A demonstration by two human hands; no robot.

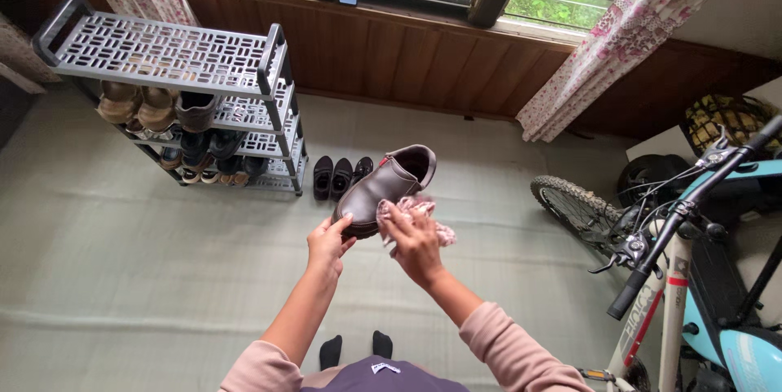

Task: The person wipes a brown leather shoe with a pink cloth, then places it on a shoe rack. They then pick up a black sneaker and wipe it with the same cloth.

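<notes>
A dark brown leather shoe [383, 188] is held up in front of me, toe pointing down-left. My left hand [327, 244] grips its toe end from below. A crumpled pink patterned cloth [411, 214] is bunched in my right hand [417, 244], which presses it against the shoe's side near the sole. Both sleeves are pale pink. My feet in black socks [355, 349] show below my arms.
A grey plastic shoe rack [175, 54] with several shoes on its lower shelves stands at left. Small black shoes [334, 177] lie on the green floor mat beside it. A white and blue bicycle [676, 253] stands at right. Curtains flank a window behind.
</notes>
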